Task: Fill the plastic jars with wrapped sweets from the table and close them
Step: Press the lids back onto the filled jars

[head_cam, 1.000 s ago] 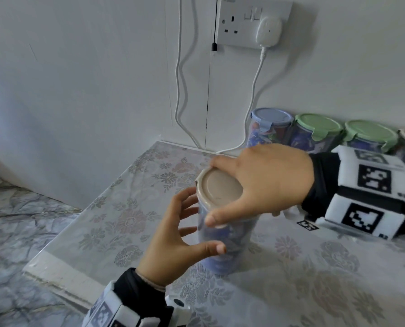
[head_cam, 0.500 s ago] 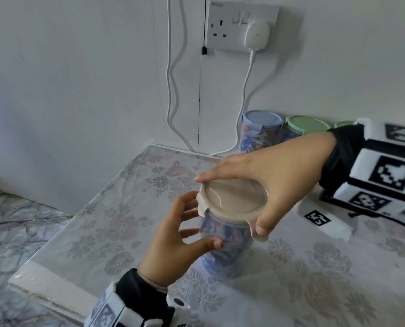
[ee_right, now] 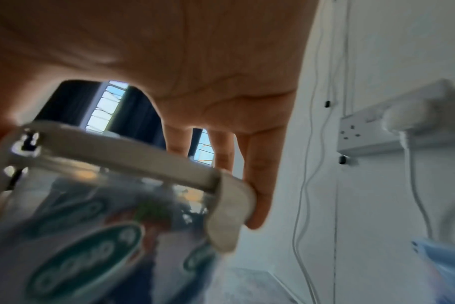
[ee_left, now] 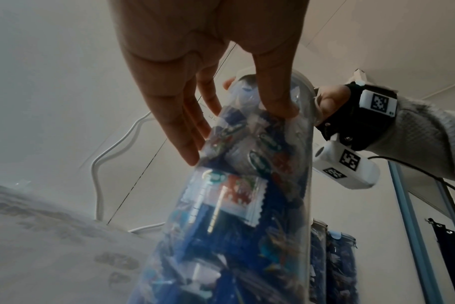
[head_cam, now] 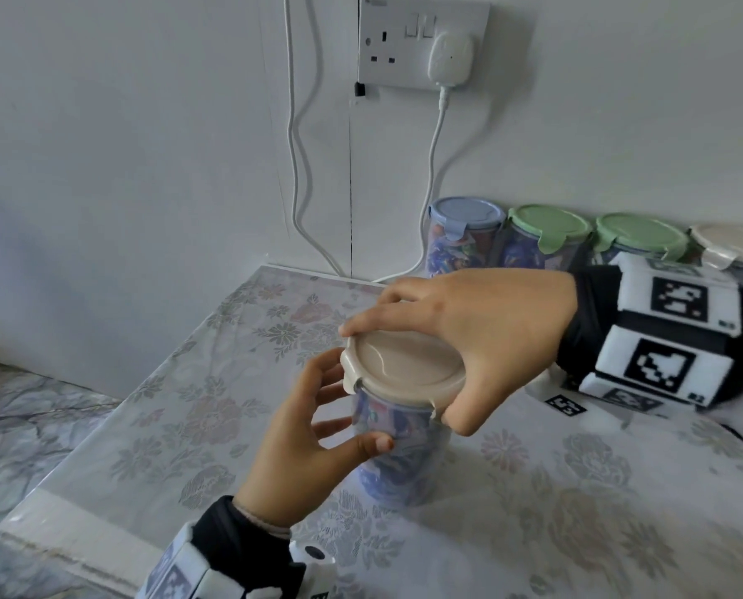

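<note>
While the clear jar (head_cam: 397, 451) packed with wrapped sweets (ee_left: 237, 193) stands on the flowered table (head_cam: 577, 512), the left hand (head_cam: 304, 443) wraps its side and the right hand (head_cam: 469, 335) clasps the beige lid (head_cam: 404, 367) on its mouth.

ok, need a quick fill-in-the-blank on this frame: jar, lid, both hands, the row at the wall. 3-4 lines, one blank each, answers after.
1. The right hand holds the ____ coloured lid on top of the jar.
2. The left hand steadies the jar with its ____ pressed on the near side.
3. Of the closed jars at the wall, ____ have green lids.
4. The jar being closed is filled with wrapped ____.

Missing words: beige; thumb; two; sweets
</note>
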The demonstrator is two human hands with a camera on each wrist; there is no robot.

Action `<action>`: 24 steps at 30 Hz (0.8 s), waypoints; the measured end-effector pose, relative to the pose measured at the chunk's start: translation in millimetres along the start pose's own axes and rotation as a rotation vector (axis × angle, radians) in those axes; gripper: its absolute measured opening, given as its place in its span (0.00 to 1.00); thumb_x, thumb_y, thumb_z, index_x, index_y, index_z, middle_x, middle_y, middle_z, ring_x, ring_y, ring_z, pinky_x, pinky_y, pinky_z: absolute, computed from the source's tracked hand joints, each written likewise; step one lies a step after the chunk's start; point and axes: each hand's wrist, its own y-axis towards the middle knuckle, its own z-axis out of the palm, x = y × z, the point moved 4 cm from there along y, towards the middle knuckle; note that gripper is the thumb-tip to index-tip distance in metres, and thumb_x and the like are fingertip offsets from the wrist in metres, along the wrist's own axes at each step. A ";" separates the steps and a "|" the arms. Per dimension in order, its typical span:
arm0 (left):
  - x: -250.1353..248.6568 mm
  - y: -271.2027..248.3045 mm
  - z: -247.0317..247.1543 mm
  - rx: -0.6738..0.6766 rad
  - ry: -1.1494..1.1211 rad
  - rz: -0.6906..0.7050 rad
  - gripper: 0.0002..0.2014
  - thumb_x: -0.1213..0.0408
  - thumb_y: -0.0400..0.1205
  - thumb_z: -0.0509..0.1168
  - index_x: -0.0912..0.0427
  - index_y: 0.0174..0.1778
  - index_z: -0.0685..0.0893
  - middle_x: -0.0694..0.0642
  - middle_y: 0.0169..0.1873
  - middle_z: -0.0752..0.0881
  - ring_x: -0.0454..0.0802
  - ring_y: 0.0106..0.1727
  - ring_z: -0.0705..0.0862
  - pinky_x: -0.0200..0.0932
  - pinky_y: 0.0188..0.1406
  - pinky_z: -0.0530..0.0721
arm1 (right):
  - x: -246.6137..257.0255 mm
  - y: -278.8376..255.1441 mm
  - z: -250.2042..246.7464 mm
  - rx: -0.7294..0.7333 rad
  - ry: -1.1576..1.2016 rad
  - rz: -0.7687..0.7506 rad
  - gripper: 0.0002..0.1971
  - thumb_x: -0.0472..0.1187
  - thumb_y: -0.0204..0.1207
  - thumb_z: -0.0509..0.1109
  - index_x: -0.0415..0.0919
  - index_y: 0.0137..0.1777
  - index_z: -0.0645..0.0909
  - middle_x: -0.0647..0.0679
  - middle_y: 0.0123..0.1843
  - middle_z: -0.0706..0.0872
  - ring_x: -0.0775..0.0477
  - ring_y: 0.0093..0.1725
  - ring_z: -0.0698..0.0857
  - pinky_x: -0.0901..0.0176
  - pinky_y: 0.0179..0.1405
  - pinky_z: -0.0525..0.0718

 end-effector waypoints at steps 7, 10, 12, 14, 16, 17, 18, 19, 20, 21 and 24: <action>-10.2 0.1 0.4 0.062 0.093 0.047 0.49 0.47 0.59 0.78 0.23 0.71 0.56 0.40 0.64 0.78 0.38 0.67 0.77 0.37 0.56 0.82 | -18.4 -39.3 39.6 -0.167 0.761 0.028 0.55 0.53 0.59 0.85 0.73 0.77 0.49 0.68 0.77 0.60 0.69 0.77 0.61 0.70 0.74 0.67; -17.7 1.8 6.9 0.114 0.102 0.109 0.49 0.53 0.60 0.78 0.25 0.72 0.56 0.26 0.68 0.70 0.34 0.70 0.73 0.31 0.60 0.78 | -15.9 -50.5 73.4 -0.254 1.053 0.133 0.53 0.46 0.62 0.84 0.73 0.76 0.49 0.71 0.74 0.68 0.66 0.71 0.73 0.67 0.66 0.77; -18.7 3.4 10.2 0.114 0.085 0.110 0.46 0.53 0.59 0.77 0.27 0.70 0.60 0.25 0.68 0.70 0.34 0.68 0.75 0.27 0.55 0.79 | -13.8 -52.8 88.7 -0.326 1.201 0.173 0.50 0.48 0.63 0.81 0.72 0.75 0.51 0.72 0.69 0.73 0.60 0.68 0.79 0.61 0.64 0.80; -17.8 5.2 11.7 0.100 0.059 0.102 0.45 0.55 0.58 0.77 0.29 0.69 0.64 0.29 0.66 0.74 0.38 0.66 0.78 0.28 0.52 0.81 | -11.2 -54.2 97.9 -0.409 1.286 0.199 0.48 0.49 0.63 0.78 0.68 0.76 0.51 0.73 0.69 0.74 0.59 0.67 0.79 0.59 0.63 0.81; -19.6 8.8 13.3 0.095 0.056 0.089 0.45 0.55 0.56 0.78 0.30 0.68 0.66 0.35 0.63 0.78 0.41 0.64 0.80 0.31 0.50 0.83 | -11.0 -56.9 102.5 -0.471 1.334 0.222 0.46 0.50 0.64 0.77 0.66 0.77 0.52 0.74 0.69 0.74 0.60 0.67 0.80 0.64 0.61 0.80; -21.5 11.4 15.3 0.103 0.066 0.081 0.45 0.55 0.56 0.78 0.31 0.68 0.66 0.38 0.61 0.80 0.42 0.63 0.81 0.31 0.49 0.84 | -11.9 -59.9 103.8 -0.485 1.343 0.229 0.46 0.50 0.64 0.76 0.66 0.77 0.51 0.74 0.69 0.73 0.59 0.67 0.80 0.65 0.60 0.80; -23.9 14.6 18.8 0.119 0.078 0.074 0.45 0.55 0.55 0.79 0.31 0.67 0.67 0.39 0.59 0.81 0.43 0.62 0.82 0.32 0.48 0.84 | -13.8 -64.3 104.5 -0.498 1.344 0.242 0.46 0.50 0.65 0.76 0.67 0.77 0.50 0.74 0.70 0.73 0.59 0.67 0.80 0.66 0.60 0.80; -26.7 17.7 23.6 0.137 0.084 0.070 0.45 0.55 0.55 0.79 0.31 0.67 0.67 0.40 0.58 0.82 0.44 0.61 0.83 0.33 0.48 0.85 | -16.5 -70.0 104.5 -0.508 1.346 0.254 0.46 0.51 0.65 0.75 0.67 0.77 0.49 0.74 0.69 0.73 0.59 0.66 0.81 0.66 0.59 0.80; -29.6 20.9 30.1 0.155 0.086 0.067 0.45 0.55 0.54 0.79 0.30 0.67 0.67 0.41 0.57 0.83 0.44 0.61 0.83 0.33 0.48 0.85 | -20.3 -77.3 103.2 -0.519 1.345 0.272 0.46 0.52 0.65 0.75 0.67 0.77 0.49 0.73 0.69 0.74 0.59 0.65 0.81 0.66 0.59 0.80; -32.6 24.0 38.9 0.172 0.085 0.065 0.45 0.55 0.54 0.79 0.31 0.67 0.67 0.41 0.56 0.83 0.45 0.60 0.83 0.34 0.49 0.85 | -25.4 -86.2 101.6 -0.533 1.340 0.287 0.45 0.52 0.66 0.75 0.67 0.77 0.50 0.73 0.68 0.75 0.59 0.64 0.82 0.67 0.58 0.80; -38.2 32.4 74.9 0.216 0.059 0.060 0.46 0.56 0.55 0.79 0.32 0.67 0.66 0.43 0.56 0.84 0.47 0.59 0.84 0.39 0.51 0.86 | -42.8 -119.6 94.2 -0.594 1.285 0.325 0.45 0.56 0.67 0.76 0.64 0.78 0.50 0.73 0.69 0.74 0.59 0.66 0.81 0.66 0.59 0.81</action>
